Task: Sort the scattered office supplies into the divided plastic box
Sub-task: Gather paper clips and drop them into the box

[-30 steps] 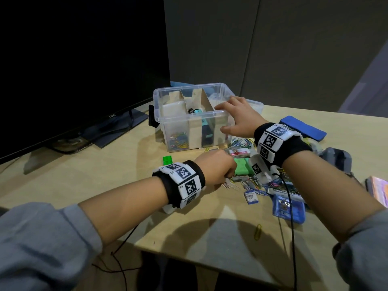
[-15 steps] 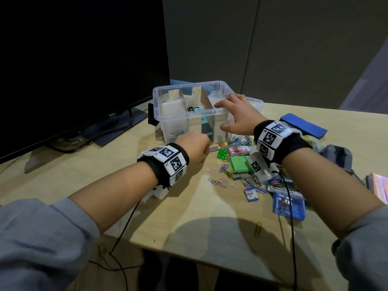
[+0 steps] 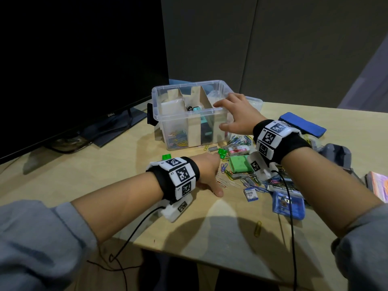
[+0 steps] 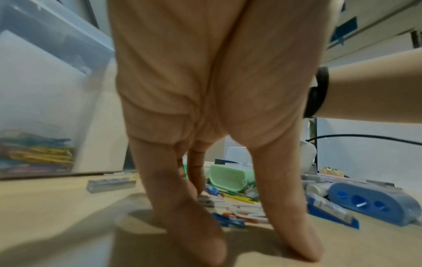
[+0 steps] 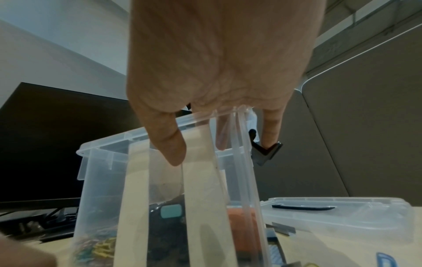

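I am gathering loose clips [image 3: 225, 179] off the table [image 3: 117, 169] to drop into the box [image 3: 190, 124], whose left compartment already holds a heap of coloured ones. To do it well I should sweep several together against my thumb and pinch them low, flat to the wood, since thin wire slides away if I come from above. Then I lift clear over the near wall and let go only above that left compartment.

My left hand [image 3: 206, 172] is spread, fingers [image 4: 182, 204] and thumb straight and apart, tips down on the table beside the clips; it holds nothing yet. My right hand [image 3: 237, 116] steadies the box at its right end: thumb on the near wall, fingers draped over the rim, a loose hold.
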Motion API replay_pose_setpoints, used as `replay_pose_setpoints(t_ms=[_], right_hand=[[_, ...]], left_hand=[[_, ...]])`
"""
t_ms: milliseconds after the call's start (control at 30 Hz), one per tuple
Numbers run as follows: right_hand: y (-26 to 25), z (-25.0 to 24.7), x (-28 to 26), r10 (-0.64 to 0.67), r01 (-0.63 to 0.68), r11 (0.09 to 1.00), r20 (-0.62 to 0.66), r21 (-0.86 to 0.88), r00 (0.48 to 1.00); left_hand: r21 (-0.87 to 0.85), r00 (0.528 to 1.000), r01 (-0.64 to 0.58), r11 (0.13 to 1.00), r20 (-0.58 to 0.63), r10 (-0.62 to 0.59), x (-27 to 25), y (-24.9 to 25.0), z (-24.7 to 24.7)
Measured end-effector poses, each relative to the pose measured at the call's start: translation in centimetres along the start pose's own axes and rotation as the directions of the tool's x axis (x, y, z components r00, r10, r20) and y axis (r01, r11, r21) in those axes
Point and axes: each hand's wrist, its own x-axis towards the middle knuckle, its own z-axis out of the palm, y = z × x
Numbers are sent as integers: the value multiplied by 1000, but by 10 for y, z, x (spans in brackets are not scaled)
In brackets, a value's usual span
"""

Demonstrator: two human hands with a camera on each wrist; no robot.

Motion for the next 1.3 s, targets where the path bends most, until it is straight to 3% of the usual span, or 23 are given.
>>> replay_pose_setpoints(t_ms=[167, 300, 400, 667, 900, 1067, 1200, 1300], right_hand=[[0, 0, 0, -2, 2, 1000, -1, 0, 1000], [1, 0, 1, -7, 7, 1000, -7, 0, 1000], [0, 0, 1, -7, 7, 1000, -6, 4, 1000], [1, 1, 1, -3, 3, 1000, -11, 0, 1000], [-1, 2, 0, 3, -3, 1000, -8, -4, 1000], [0, 1, 0, 8, -8, 1000, -3, -7, 1000], [-1, 0, 0, 12, -12, 1000, 0, -14, 1000], [-1, 0, 0, 12, -11, 1000, 1, -18, 1000]], left_hand=[[-167, 1000, 0, 986, -30, -5, 4, 10, -6], [24, 990, -44, 999, -135, 47, 6, 13, -9], [113, 992, -49, 992, -113, 62, 8, 17, -5], [9, 979, -145, 989, -141, 145, 13, 11, -5], [46, 974, -196, 980, -103, 200, 7, 6, -7], [185, 966, -231, 955, -73, 248, 3, 7, -10], [303, 948, -237, 923, -134, 288, 0, 7, -11], [291, 926, -231, 928, -226, 302, 0, 2, -15]])
